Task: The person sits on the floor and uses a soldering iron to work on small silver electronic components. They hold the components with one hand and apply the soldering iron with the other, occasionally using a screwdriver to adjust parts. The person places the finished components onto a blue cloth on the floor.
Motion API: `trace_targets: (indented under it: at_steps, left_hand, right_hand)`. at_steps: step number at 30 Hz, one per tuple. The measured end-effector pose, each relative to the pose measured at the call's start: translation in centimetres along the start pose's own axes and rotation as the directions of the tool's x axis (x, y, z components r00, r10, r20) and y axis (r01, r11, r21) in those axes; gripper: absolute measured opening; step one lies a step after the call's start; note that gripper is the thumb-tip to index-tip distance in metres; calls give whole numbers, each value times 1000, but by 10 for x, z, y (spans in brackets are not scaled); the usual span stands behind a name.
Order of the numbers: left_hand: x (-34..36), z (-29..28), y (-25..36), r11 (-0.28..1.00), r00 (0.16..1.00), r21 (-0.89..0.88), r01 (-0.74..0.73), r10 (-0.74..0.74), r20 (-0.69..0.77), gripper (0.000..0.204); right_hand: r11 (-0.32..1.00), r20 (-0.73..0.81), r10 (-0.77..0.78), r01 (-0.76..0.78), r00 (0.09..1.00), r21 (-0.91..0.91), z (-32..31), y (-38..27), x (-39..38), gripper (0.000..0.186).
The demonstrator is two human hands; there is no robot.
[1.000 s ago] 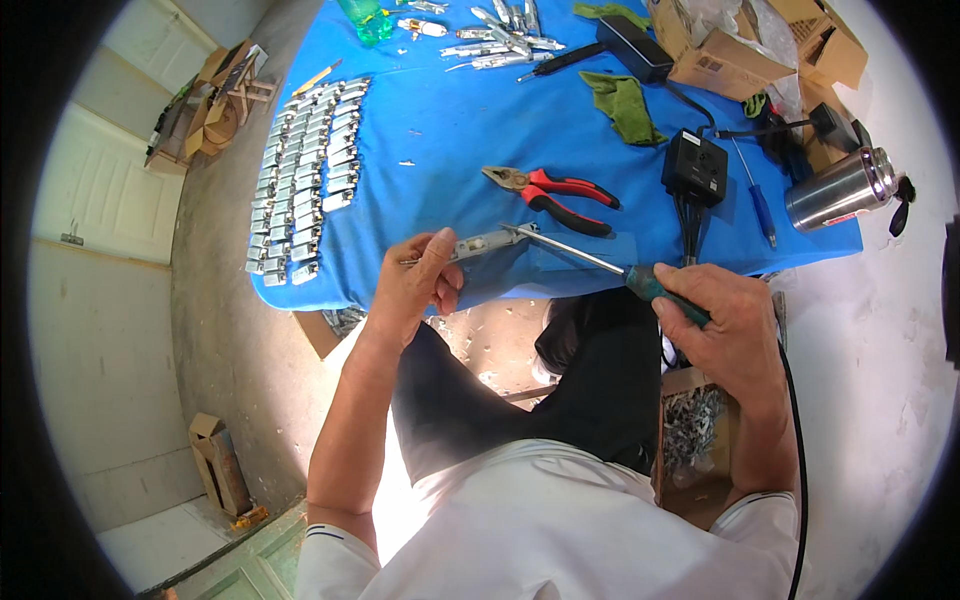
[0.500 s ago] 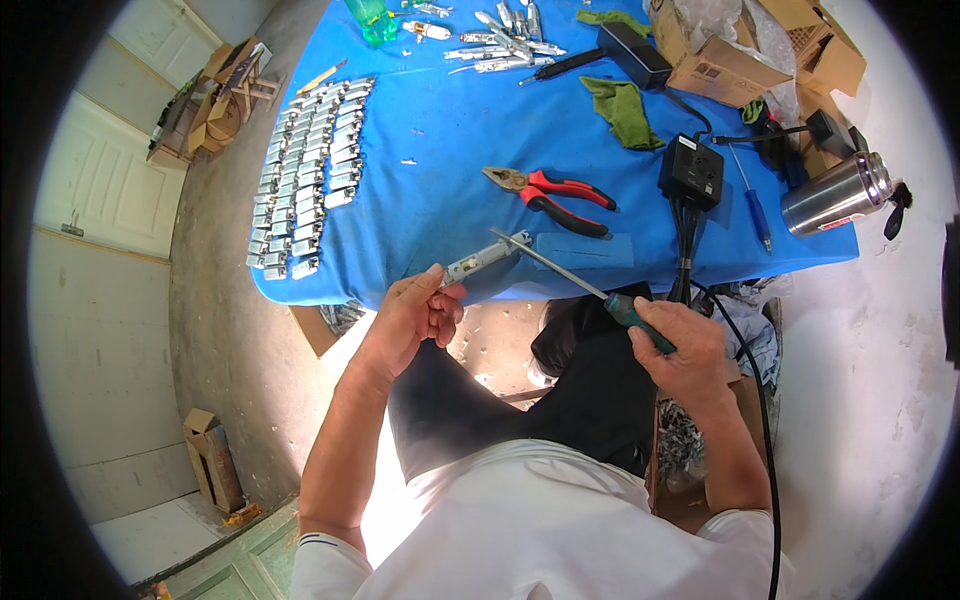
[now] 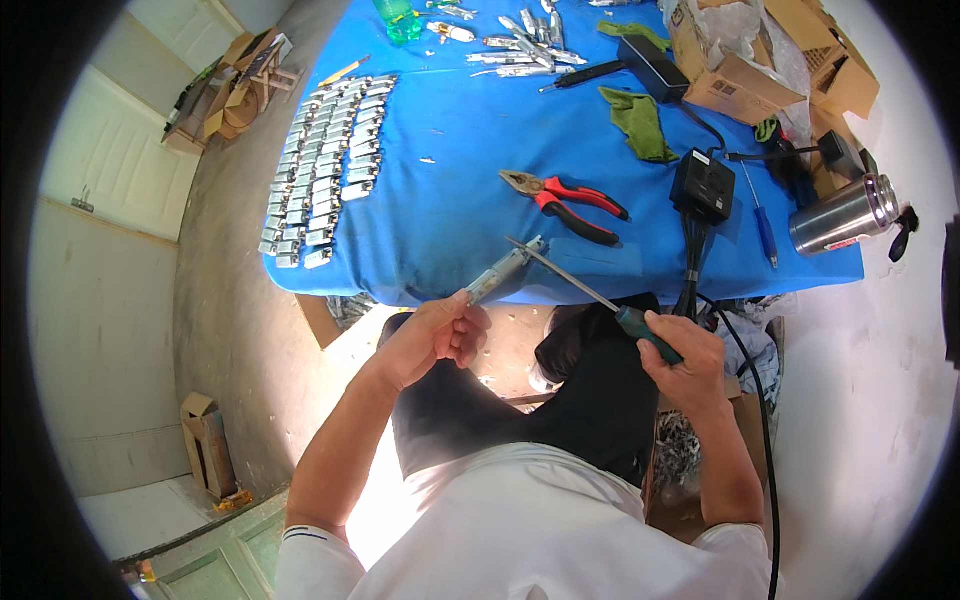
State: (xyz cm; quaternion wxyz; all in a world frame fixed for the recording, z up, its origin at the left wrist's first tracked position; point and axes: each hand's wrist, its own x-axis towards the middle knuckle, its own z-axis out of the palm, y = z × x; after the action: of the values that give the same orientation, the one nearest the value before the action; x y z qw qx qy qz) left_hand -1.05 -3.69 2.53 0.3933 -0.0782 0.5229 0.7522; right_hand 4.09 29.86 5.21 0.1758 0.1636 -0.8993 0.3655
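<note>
Silvery part (image 3: 500, 272) sits pinched by its near end in our left grip (image 3: 437, 338), apparently leaving its far end free for the screwdriver (image 3: 637, 324), whose handle our right grip (image 3: 690, 354) wraps; pliers (image 3: 554, 188) lie beyond, on our worktop (image 3: 440, 215).

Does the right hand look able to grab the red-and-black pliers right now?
Probably not yet: the right hand grips a screwdriver, though nothing appears to cover the pliers on the blue cloth.

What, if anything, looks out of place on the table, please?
A small pale scrap lies alone on the blue cloth, right of the neat rows of metal parts, looking stray. The far pile of metal pieces is jumbled, unlike those rows.
</note>
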Motion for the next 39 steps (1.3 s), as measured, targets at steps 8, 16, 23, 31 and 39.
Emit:
trace_targets:
  at_steps: [8, 16, 23, 31, 39]
  left_hand:
    - [10, -6, -10, 997, 998, -61, -45, 42, -49, 49]
    - [8, 0, -25, 989, 989, -67, -136, 131, -71, 46]
    - [6, -10, -5, 988, 993, -128, -86, 74, -92, 47]
    - [14, -11, -8, 992, 994, -120, -40, 27, -105, 50]
    - [9, 11, -29, 987, 996, -154, -37, 48, 70, 43]
  right_hand:
    - [1000, 8, 24, -24, 1000, 18, 2, 1, -2, 34]
    - [998, 12, 17, -18, 1000, 60, 3, 3, -3, 35]
    - [999, 24, 21, -22, 999, 48, 0, 5, -2, 35]
    - [998, 21, 11, -13, 1000, 60, 2, 6, 1, 35]
    - [992, 52, 72, -77, 996, 104, 2, 10, 1, 33]
